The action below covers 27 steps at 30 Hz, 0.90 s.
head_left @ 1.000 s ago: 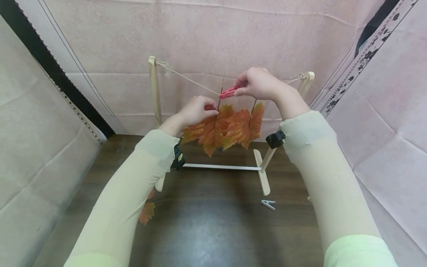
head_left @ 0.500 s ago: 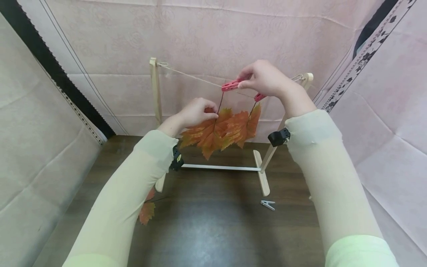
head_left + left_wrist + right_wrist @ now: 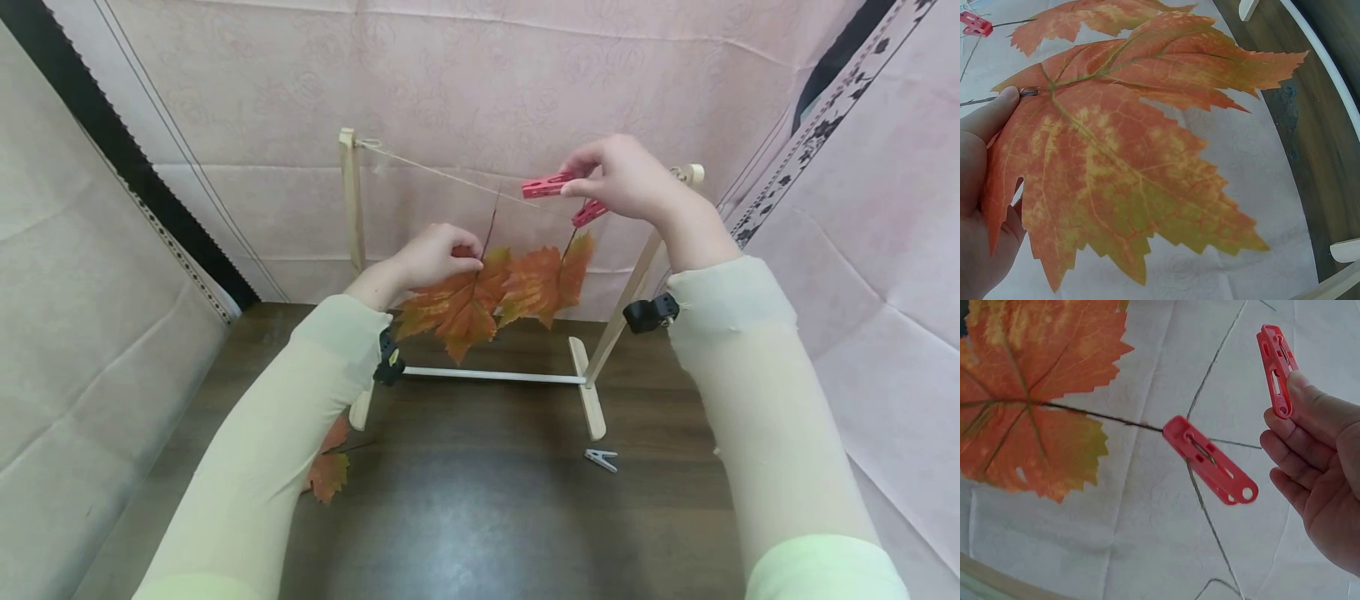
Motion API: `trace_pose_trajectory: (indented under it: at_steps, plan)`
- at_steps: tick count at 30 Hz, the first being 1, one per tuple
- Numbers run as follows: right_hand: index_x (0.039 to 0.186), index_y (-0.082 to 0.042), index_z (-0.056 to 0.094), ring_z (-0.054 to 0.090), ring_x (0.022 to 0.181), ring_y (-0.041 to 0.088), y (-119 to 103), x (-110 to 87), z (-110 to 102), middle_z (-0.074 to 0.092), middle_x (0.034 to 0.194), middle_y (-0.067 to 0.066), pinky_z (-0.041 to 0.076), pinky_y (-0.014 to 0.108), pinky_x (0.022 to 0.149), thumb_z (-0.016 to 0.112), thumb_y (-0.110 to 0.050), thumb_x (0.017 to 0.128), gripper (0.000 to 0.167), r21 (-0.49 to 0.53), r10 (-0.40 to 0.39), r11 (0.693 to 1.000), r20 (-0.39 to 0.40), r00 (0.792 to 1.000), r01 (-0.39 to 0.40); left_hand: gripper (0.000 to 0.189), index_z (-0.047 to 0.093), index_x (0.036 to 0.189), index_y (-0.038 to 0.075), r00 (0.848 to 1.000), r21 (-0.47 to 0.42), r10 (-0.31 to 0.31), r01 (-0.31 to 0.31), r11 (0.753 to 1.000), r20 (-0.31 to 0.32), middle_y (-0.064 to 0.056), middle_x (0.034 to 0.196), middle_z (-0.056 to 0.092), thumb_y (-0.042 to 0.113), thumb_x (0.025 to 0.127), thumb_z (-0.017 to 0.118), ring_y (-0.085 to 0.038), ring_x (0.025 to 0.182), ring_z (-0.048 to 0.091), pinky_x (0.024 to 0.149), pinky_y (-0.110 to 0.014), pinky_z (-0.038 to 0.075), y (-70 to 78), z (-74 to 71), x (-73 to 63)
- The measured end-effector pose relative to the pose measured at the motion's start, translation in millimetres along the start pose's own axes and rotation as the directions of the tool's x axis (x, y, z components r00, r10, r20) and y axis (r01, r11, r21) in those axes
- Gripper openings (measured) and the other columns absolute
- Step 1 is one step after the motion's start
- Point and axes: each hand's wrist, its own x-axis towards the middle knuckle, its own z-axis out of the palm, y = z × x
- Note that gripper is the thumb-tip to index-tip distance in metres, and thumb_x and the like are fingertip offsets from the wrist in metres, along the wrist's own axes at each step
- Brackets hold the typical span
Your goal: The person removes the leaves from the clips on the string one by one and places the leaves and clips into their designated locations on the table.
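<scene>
My left hand point(image 3: 435, 258) pinches an orange maple leaf point(image 3: 1110, 156) near the base of its dark stem, thumb on top. The stem points up, overlapping the string point(image 3: 442, 173) in the head view. My right hand point(image 3: 626, 185) holds a red clothespin point(image 3: 1277, 372) between thumb and fingers, apart from the string in the right wrist view. A second red clothespin point(image 3: 1210, 459) sits on the string and grips the stem of another orange leaf point(image 3: 1035, 394), which hangs to the right of the held one.
The string runs between two wooden posts point(image 3: 351, 200) of a stand with a white crossbar point(image 3: 495, 376). A grey clothespin point(image 3: 602, 460) lies on the dark table point(image 3: 465, 517). Another leaf point(image 3: 327, 475) lies partly behind the left sleeve. Pale cloth point(image 3: 450, 83) surrounds the table.
My right hand has moved right with its red clothespin, away from the held leaf's stem. My left hand has shifted slightly left and down with the leaf. The clipped clothespin has come into view.
</scene>
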Motion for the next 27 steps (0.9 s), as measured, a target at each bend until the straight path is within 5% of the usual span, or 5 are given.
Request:
trace_pose_trajectory:
  at_steps: [6, 17, 27]
  plan:
    - [0.111, -0.003, 0.065, 0.054, 0.091, 0.024, 8.1, -7.5, -1.6, 0.065, 0.107, 0.018, 0.036, 0.037, 0.082, 0.060, -0.020, 0.091, 0.026, -0.017, 0.013, 1.000, -0.021, 1.000, -0.014, 0.010, 0.066, 0.087, 0.007, 1.000, 0.019, 0.031, -0.031, 0.999, 0.001, -0.005, 0.086, 0.065, 0.016, 0.090, 0.062, -0.017, 0.078, 0.050, 0.076, -0.030, 0.039, -2.6, -2.3, -2.3]
    - [0.111, -0.002, 0.064, 0.054, 0.113, 0.031, 24.6, -33.8, -0.3, 0.064, 0.110, 0.019, 0.035, 0.047, 0.100, 0.063, -0.022, 0.090, 0.029, -0.015, -0.003, 1.000, -0.080, 0.997, 0.002, 0.008, 0.064, 0.084, 0.007, 0.995, 0.023, 0.044, -0.047, 0.999, 0.086, -0.003, 0.084, 0.063, 0.015, 0.088, 0.065, -0.016, 0.081, 0.051, 0.079, -0.032, 0.042, -10.8, -8.5, -25.9]
    - [0.108, 0.000, 0.065, 0.054, 0.112, 0.035, 44.4, -70.1, 17.9, 0.063, 0.112, 0.020, 0.036, 0.052, 0.100, 0.068, -0.012, 0.085, 0.026, 0.019, -0.056, 0.998, -0.155, 0.986, 0.060, 0.010, 0.063, 0.080, 0.009, 0.978, 0.012, 0.047, -0.051, 0.999, 0.202, 0.001, 0.074, 0.058, 0.013, 0.088, 0.064, -0.013, 0.070, 0.046, 0.070, -0.030, 0.039, -41.7, -12.5, -58.3]
